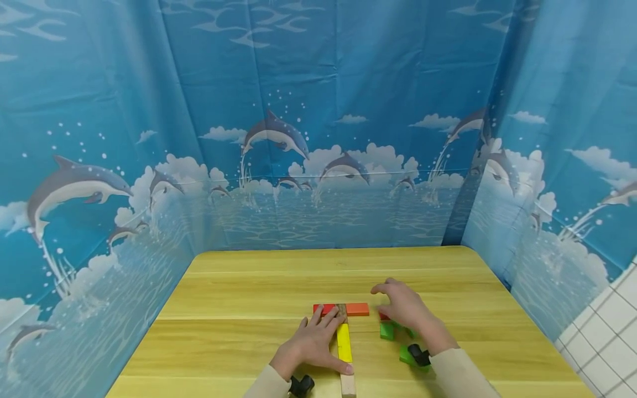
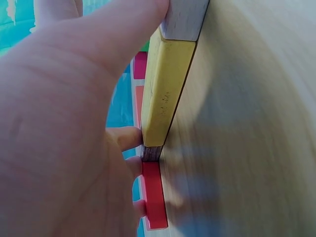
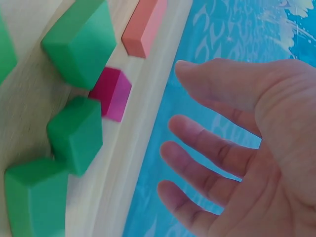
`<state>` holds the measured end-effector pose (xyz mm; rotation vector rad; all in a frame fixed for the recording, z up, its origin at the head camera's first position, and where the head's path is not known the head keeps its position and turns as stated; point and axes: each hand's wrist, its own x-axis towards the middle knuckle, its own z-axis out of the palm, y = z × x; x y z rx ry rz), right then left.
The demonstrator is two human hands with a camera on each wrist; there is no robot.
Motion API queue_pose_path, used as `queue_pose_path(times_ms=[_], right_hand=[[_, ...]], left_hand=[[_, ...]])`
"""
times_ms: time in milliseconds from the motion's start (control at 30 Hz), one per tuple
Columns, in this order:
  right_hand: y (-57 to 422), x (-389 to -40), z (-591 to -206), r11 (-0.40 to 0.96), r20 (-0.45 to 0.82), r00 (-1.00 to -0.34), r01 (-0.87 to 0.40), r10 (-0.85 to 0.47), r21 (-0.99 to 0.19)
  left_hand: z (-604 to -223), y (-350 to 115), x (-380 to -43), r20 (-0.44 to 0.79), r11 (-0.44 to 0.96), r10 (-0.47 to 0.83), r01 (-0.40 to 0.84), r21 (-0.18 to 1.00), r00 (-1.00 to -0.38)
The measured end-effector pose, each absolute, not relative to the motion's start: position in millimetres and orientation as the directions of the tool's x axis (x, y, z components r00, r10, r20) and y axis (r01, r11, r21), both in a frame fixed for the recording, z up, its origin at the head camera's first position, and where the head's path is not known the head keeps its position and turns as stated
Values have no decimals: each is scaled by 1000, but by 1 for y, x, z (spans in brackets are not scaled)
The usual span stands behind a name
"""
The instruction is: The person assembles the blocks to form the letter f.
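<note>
1. Desk (image 1: 239,309): flat under both your grips. Slide pieces on it, don't drop them.
2. T layout (image 1: 344,338): under and beside your left grip (image 1: 315,344). Stem runs from thumb toward fingertips, crossbar at the fingertips.
3. Left grip: spread wide, touching blocks, curled round none. Use it as a light brace; a hard push would likely skew the line.
4. Right grip (image 1: 405,307): wide, empty, over the loose pieces. Narrow it only once one piece sits between thumb and fingers.
5. Yellow block (image 2: 168,94): between left thumb and fingertips. Thumb touches the pale block (image 1: 348,385) at one end; brown block (image 1: 341,308) meets the other. Square those joints.
6. Red block (image 2: 154,195): at your left outer fingertips. Orange block (image 1: 358,309): past them, toward the right grip. Nudge by the end faces.
7. Green blocks (image 3: 80,44): below the right grip, bunched. Mind the black wrist device (image 1: 419,355); it could knock one.
8. Magenta block (image 3: 112,94): beside the greens, below the right fingertips. Fingertip pinch probably suits it.
</note>
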<state>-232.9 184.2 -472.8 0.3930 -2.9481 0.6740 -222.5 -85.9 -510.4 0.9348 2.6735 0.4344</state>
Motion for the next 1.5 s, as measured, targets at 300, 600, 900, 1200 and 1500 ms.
queue_pose_path(times_ms=[300,600,900,1200,1500], right_hand=[[212,-224,-474,861,139,-973,-230,-187,-454],[246,-211,-479,820,72,-978,-202,-193,-536],[272,-207,-489,785,55,-973,-214,-224,-582],[291,-202,-502,745,19,-941,-279,-337,-606],[293,-201,-508,749,43,-935,-308,-351,-587]], left_hand=[[-510,-87,-221,-152,742,640,555,375,-753],[-514,-88,-222,-155,739,642,552,386,-750],[-513,-88,-222,-147,740,641,555,380,-753],[-511,-90,-222,-145,737,644,558,383,-751],[-512,-90,-223,-141,728,647,553,404,-749]])
